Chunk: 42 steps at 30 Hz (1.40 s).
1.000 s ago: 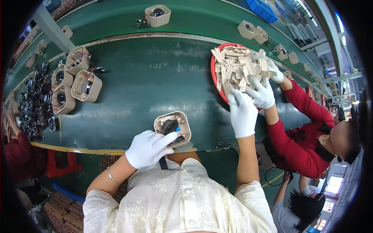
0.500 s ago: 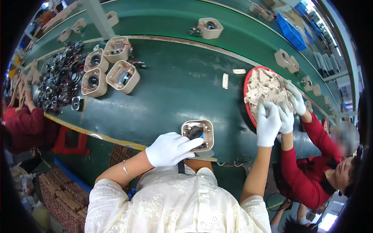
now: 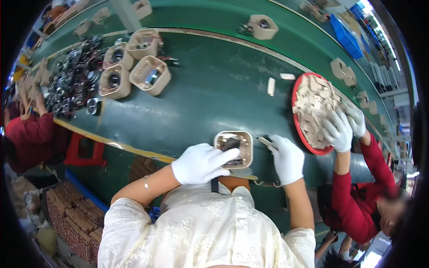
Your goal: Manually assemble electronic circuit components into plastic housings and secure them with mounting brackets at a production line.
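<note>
A beige plastic box-shaped housing (image 3: 249, 154) sits at the near edge of the green workbench, its open side up. Inside it is a black round part (image 3: 231, 144), blurred and partly covered by my fingers. My left hand (image 3: 201, 164), in a white glove, grips the housing's left near side, with fingers reaching over the wall into it. Just right of the housing, my gloved right hand (image 3: 288, 161) pinches a small beige plastic strip (image 3: 264, 141) between thumb and fingers. The strip is apart from the housing.
At right, a red basin (image 3: 296, 119) holds many beige strips; a co-worker's gloved hands (image 3: 339, 129) reach into it. Two strips (image 3: 271, 86) lie beside it. Several housings (image 3: 115, 82) and a heap of black speakers (image 3: 73, 85) stand at left. A conveyor (image 3: 201, 18) runs behind.
My right hand has come from the basin toward the housing, now with a strip in it. My left hand stays at the housing. The whole view has shifted slightly.
</note>
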Each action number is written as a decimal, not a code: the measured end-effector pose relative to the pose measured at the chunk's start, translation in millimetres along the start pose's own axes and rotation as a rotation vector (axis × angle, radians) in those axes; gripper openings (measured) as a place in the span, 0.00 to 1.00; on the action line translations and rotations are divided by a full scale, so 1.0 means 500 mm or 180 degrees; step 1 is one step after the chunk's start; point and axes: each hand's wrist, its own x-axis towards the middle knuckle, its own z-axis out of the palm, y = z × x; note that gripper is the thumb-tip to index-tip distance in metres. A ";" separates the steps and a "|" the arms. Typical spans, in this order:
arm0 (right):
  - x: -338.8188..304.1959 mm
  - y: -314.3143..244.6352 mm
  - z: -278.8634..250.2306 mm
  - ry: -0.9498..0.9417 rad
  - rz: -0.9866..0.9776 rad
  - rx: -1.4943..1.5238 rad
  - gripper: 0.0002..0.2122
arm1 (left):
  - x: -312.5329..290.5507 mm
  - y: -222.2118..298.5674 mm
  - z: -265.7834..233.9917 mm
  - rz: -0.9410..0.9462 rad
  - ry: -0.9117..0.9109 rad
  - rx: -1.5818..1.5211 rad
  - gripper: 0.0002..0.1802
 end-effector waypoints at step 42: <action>0.028 -0.112 -0.030 -0.1494 -0.1018 0.1469 0.08 | -0.014 0.069 0.058 0.0204 0.1260 0.0328 0.09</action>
